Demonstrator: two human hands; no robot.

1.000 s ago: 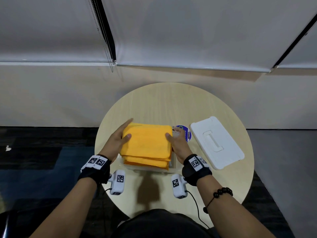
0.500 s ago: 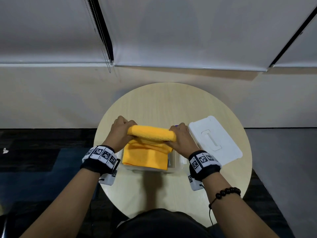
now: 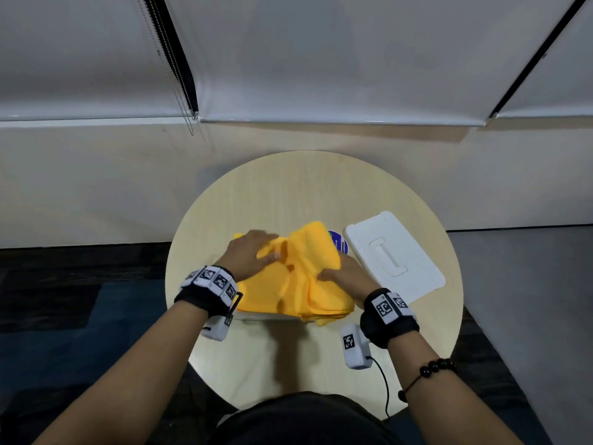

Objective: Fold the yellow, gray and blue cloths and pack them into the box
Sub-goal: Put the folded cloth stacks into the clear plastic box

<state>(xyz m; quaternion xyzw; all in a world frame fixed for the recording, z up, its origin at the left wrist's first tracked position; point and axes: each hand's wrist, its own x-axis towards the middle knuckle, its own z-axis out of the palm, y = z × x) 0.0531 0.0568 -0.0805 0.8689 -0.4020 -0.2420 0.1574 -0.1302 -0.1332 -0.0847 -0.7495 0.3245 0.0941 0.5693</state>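
The yellow cloth [image 3: 298, 284] lies rumpled over the box [image 3: 266, 316], of which only a strip of the near rim shows under the cloth. My left hand [image 3: 248, 256] lies flat on the cloth's left part with its fingers spread. My right hand [image 3: 345, 276] holds the cloth's right side, fingers curled into a raised fold. No gray or blue cloth is visible; whatever is inside the box is hidden by the yellow cloth.
The white box lid [image 3: 394, 255] lies flat on the round wooden table [image 3: 305, 194] just right of my right hand. A blue round label [image 3: 337, 239] peeks out behind the cloth. The wall stands close behind the table, and dark floor surrounds it.
The tidy folded yellow stack was first gripped at both ends and lifted at its far edge. Now it is loose and rumpled, with both hands on top of it.
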